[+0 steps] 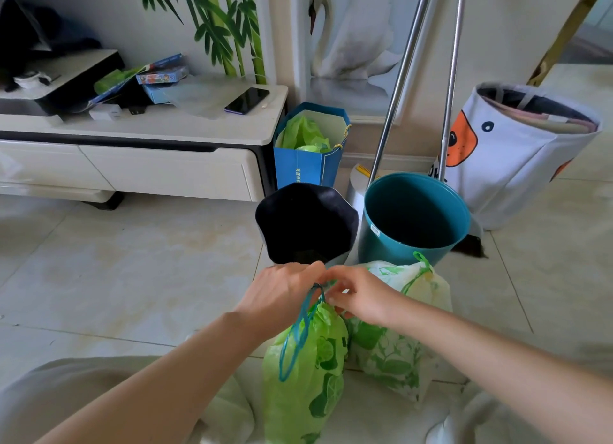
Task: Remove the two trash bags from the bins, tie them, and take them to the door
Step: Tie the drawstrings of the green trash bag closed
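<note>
Item 1: green trash bag (303, 370), on the floor tiles in front of me, neck gathered, teal drawstring (298, 337) hanging in a loop down its side. My left hand (282, 297) and right hand (361, 297) meet at the neck, fingertips of both pinching the drawstring (the knot itself is hidden between them).

Item 2: white leaf-print trash bag (398, 344), touching the green one on its right, neck cinched with a green drawstring (421, 271).

Item 3: black bin (306, 224), no bag inside, just beyond my hands.

Item 4: teal bin (414, 218), no bag inside, just beside the black one.

Item 5: blue paper bag (308, 165), against the TV cabinet (159, 165).
</note>
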`<control>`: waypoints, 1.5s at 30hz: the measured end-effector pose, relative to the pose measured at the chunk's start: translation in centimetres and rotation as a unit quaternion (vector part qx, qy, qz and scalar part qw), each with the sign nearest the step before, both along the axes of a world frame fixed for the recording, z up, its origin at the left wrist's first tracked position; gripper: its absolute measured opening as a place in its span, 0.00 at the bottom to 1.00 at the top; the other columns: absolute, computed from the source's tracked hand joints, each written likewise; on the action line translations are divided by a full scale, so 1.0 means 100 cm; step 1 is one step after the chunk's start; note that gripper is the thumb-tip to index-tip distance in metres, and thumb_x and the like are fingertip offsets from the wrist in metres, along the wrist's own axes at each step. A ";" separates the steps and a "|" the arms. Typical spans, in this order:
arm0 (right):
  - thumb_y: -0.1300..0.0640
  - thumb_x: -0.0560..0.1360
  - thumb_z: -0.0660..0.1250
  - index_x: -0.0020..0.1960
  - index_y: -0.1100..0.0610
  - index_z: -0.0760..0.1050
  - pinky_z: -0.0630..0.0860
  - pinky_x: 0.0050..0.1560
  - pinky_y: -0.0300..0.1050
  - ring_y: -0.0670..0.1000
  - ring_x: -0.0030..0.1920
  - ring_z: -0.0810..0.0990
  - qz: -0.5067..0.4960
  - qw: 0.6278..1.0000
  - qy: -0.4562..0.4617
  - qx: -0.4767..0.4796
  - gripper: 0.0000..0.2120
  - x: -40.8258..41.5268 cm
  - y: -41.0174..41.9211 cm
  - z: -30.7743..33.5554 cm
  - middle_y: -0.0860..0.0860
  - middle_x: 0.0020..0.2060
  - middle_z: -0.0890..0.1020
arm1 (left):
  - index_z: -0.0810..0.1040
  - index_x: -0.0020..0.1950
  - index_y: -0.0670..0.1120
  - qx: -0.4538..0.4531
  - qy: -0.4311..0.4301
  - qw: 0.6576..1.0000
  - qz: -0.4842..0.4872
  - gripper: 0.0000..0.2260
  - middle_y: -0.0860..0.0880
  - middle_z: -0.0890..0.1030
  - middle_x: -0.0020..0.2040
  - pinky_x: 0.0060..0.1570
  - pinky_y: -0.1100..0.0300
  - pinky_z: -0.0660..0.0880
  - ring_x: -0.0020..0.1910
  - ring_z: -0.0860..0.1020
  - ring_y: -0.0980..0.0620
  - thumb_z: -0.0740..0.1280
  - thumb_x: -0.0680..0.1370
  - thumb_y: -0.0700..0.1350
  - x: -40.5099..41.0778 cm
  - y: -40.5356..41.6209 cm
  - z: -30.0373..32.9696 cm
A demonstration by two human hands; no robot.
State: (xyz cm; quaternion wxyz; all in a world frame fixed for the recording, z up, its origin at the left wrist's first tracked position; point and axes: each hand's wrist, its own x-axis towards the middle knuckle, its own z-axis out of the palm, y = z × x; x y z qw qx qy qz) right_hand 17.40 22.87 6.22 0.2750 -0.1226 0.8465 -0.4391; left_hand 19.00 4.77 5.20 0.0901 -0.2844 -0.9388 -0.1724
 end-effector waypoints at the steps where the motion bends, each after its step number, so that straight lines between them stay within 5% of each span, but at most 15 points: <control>1: 0.59 0.77 0.65 0.57 0.53 0.78 0.77 0.38 0.36 0.42 0.34 0.77 0.008 1.000 0.004 0.003 0.10 -0.001 0.000 -0.001 0.50 0.42 0.81 | 0.73 0.47 0.46 0.006 -0.011 1.000 -0.001 0.03 0.52 0.77 0.35 0.30 0.51 0.76 0.31 0.73 0.48 0.65 0.76 0.44 0.001 -0.001 -0.001; 8: 0.59 0.73 0.70 0.43 0.51 0.80 0.71 0.38 0.31 0.37 0.33 0.75 -0.058 0.996 -0.013 -0.059 0.03 -0.006 -0.003 -0.001 0.48 0.41 0.81 | 0.71 0.44 0.50 0.086 -0.129 0.988 -0.008 0.05 0.51 0.79 0.36 0.34 0.49 0.76 0.35 0.78 0.48 0.67 0.73 0.43 -0.008 -0.013 -0.006; 14: 0.48 0.69 0.61 0.33 0.53 0.70 0.72 0.44 0.49 0.50 0.39 0.72 -0.075 0.994 -0.050 -0.059 0.10 -0.008 -0.007 0.009 0.52 0.35 0.72 | 0.74 0.42 0.47 0.137 -0.103 0.985 -0.026 0.05 0.50 0.79 0.35 0.31 0.56 0.73 0.33 0.76 0.52 0.69 0.74 0.41 -0.009 -0.011 0.008; 16: 0.48 0.71 0.60 0.30 0.54 0.63 0.69 0.43 0.49 0.52 0.39 0.70 0.052 0.995 0.058 0.067 0.15 -0.008 -0.002 0.015 0.52 0.36 0.70 | 0.73 0.42 0.48 0.107 -0.105 0.988 -0.025 0.05 0.51 0.79 0.34 0.31 0.53 0.74 0.32 0.76 0.50 0.69 0.74 0.42 -0.010 -0.013 0.005; 20: 0.50 0.74 0.60 0.33 0.54 0.65 0.70 0.45 0.49 0.53 0.45 0.70 0.192 0.894 0.304 0.266 0.13 -0.022 0.023 0.030 0.50 0.38 0.70 | 0.75 0.42 0.47 0.079 -0.137 0.987 -0.006 0.07 0.49 0.79 0.35 0.31 0.50 0.76 0.33 0.77 0.46 0.68 0.71 0.36 -0.013 -0.023 -0.001; 24: 0.49 0.78 0.59 0.31 0.59 0.67 0.68 0.35 0.47 0.48 0.30 0.70 0.082 0.962 0.193 0.173 0.20 -0.032 0.045 0.048 0.49 0.29 0.72 | 0.81 0.43 0.50 0.144 -0.229 0.961 0.052 0.01 0.52 0.83 0.40 0.38 0.55 0.79 0.39 0.80 0.53 0.70 0.73 0.46 -0.013 -0.027 0.009; 28: 0.52 0.80 0.56 0.37 0.58 0.76 0.77 0.42 0.50 0.50 0.31 0.76 0.041 0.995 0.017 0.086 0.18 -0.031 0.052 0.047 0.50 0.29 0.78 | 0.85 0.43 0.47 0.229 -0.322 0.909 0.135 0.04 0.56 0.83 0.31 0.32 0.68 0.73 0.31 0.79 0.59 0.70 0.74 0.41 -0.010 -0.019 0.020; 32: 0.54 0.81 0.53 0.47 0.54 0.78 0.74 0.36 0.44 0.51 0.32 0.74 -0.042 0.998 -0.039 0.022 0.14 -0.030 0.058 0.043 0.53 0.34 0.77 | 0.84 0.40 0.42 0.352 -0.342 0.847 0.205 0.09 0.51 0.83 0.32 0.40 0.60 0.76 0.34 0.79 0.55 0.66 0.76 0.35 -0.007 -0.031 0.038; 37: 0.54 0.81 0.54 0.57 0.54 0.78 0.74 0.36 0.42 0.51 0.38 0.76 -0.159 0.982 -0.079 -0.056 0.15 -0.028 0.068 0.042 0.53 0.41 0.78 | 0.78 0.37 0.39 0.496 -0.416 0.730 0.216 0.11 0.42 0.80 0.36 0.48 0.53 0.77 0.39 0.80 0.46 0.62 0.77 0.37 0.003 -0.054 0.057; 39: 0.56 0.80 0.55 0.56 0.57 0.79 0.74 0.34 0.42 0.52 0.37 0.76 -0.202 0.971 -0.098 -0.085 0.15 -0.029 0.072 0.041 0.53 0.40 0.78 | 0.77 0.36 0.40 0.435 -0.446 0.729 0.284 0.11 0.42 0.78 0.33 0.46 0.54 0.78 0.35 0.80 0.46 0.64 0.78 0.38 0.000 -0.060 0.053; 41: 0.57 0.80 0.56 0.52 0.62 0.80 0.74 0.32 0.42 0.53 0.34 0.76 -0.242 0.959 -0.121 -0.089 0.15 -0.030 0.074 0.038 0.55 0.38 0.78 | 0.78 0.35 0.39 0.266 -0.474 0.758 0.360 0.11 0.43 0.80 0.29 0.36 0.60 0.75 0.29 0.78 0.50 0.66 0.77 0.41 -0.003 -0.068 0.039; 45: 0.60 0.81 0.55 0.48 0.67 0.77 0.78 0.32 0.45 0.55 0.32 0.78 -0.311 0.934 -0.165 -0.059 0.15 -0.030 0.080 0.031 0.60 0.37 0.78 | 0.78 0.35 0.41 0.008 -0.537 0.769 0.346 0.12 0.50 0.80 0.26 0.26 0.66 0.69 0.27 0.77 0.52 0.65 0.77 0.42 0.002 -0.081 0.017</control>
